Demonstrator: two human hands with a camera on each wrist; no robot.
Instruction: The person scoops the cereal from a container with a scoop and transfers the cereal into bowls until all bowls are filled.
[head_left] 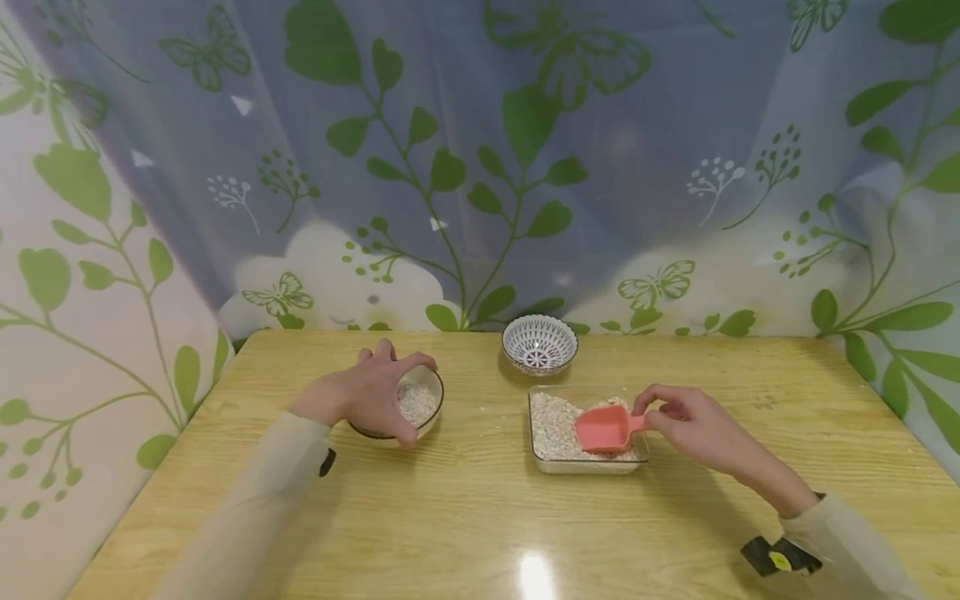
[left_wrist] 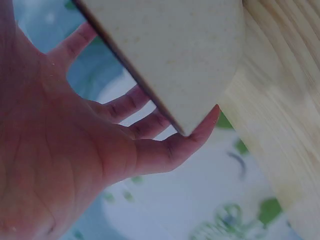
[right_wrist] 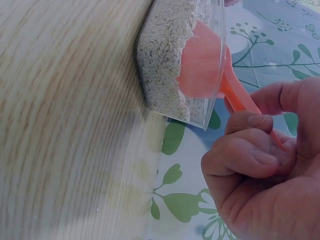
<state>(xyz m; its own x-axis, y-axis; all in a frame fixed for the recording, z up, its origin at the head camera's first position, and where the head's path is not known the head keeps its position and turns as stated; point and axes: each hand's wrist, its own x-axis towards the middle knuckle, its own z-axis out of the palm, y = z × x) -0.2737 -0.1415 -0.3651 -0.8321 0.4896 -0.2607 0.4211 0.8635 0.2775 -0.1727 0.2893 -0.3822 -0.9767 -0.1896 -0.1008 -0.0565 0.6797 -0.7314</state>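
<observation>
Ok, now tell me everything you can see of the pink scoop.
The pink scoop looks plastic, with a broad, open scooping end and a narrow handle. The right hand grips the handle, which reaches over the rim of the clear container. The scooping end sits inside, its edge in the pale flakes, its interior mostly bare in the head view.

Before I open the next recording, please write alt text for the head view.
A person's right hand holds a pink scoop in a clear container of pale flakes, while the left hand grips a bowl of similar flakes. Behind the container, a patterned bowl stands on the wooden table.
</observation>
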